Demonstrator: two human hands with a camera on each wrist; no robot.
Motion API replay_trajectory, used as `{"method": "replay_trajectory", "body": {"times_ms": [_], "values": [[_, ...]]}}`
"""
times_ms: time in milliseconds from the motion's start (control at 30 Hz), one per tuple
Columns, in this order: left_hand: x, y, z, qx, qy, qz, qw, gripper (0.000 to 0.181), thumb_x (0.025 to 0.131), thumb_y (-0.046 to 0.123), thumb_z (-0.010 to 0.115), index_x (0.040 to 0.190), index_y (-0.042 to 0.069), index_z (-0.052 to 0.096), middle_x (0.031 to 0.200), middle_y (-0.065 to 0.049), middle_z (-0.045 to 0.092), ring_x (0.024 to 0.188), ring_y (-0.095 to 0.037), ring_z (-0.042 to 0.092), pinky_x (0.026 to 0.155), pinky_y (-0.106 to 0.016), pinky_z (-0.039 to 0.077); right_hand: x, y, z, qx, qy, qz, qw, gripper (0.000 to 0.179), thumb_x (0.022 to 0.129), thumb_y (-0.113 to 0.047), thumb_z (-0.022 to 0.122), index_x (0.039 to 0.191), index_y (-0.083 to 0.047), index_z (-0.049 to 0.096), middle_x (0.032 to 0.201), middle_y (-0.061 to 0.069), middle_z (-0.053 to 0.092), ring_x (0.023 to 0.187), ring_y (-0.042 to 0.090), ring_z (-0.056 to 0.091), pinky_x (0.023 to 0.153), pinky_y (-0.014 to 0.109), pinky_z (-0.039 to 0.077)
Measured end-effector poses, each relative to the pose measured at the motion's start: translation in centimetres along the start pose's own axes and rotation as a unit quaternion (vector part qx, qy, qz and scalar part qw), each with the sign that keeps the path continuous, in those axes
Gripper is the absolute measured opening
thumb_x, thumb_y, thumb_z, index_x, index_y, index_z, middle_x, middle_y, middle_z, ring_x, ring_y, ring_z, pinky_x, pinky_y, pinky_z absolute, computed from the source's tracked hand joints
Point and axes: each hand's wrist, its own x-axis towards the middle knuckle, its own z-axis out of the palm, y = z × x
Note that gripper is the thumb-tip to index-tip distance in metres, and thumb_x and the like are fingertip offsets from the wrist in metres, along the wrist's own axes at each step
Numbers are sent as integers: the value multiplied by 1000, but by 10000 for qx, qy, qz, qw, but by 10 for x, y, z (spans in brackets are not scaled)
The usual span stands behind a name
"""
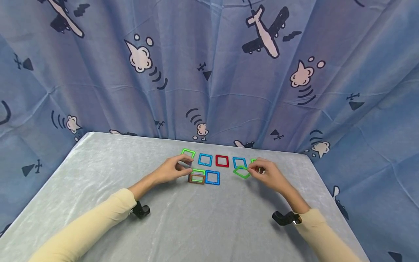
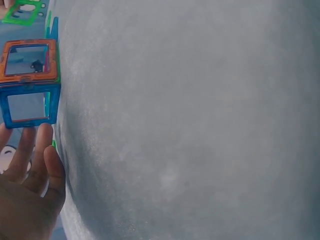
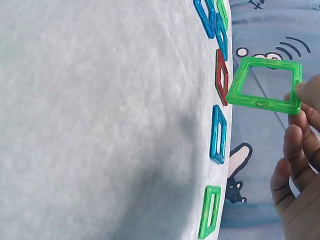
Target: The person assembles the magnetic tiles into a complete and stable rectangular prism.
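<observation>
Small box (image 2: 30, 89) seems partly built, standing on table (image 1: 183, 225); left hand (image 1: 171, 170) touches its side, fingers rather straight; right hand (image 1: 270, 175) pinches green square (image 3: 260, 103) in air, not yet joined; red square (image 1: 222, 166), blue squares (image 1: 205, 165) lie behind, seemingly unused.

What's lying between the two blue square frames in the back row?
One red square frame lies between them, flat on the table; both the head view and the right wrist view show it.
</observation>
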Motion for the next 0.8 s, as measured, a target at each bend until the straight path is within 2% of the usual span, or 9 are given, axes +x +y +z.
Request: {"method": "replay_trajectory", "body": {"times_ms": [200, 400, 800], "values": [[0, 1, 0, 58, 18, -25, 10000, 43, 99, 20, 71, 137, 2, 59, 127, -17, 63, 97, -24, 70, 78, -39, 55, 7, -4, 5, 276, -149, -137, 9994, 10, 91, 2, 75, 96, -5, 77, 85, -4, 64, 73, 14, 57, 63, 27, 48], [1, 0, 0, 78, 42, -46, 9999, 44, 99, 20, 71, 137, 2, 58, 126, -15, 64, 96, -24, 70, 78, -39, 55, 12, -10, 9, 445, -445, -13, 9980, 7, 93, 1, 73, 98, -1, 76, 86, -2, 67, 74, 14, 59, 65, 25, 49], [0, 3, -1, 79, 6, -35, 10000, 44, 99, 19, 71, 137, 2, 58, 125, -16, 64, 96, -23, 70, 77, -38, 55, 16, -11, 22, 692, -495, -126, 9963, 5, 91, 3, 74, 94, 1, 76, 80, -4, 63, 70, 13, 56, 63, 25, 49]]}}
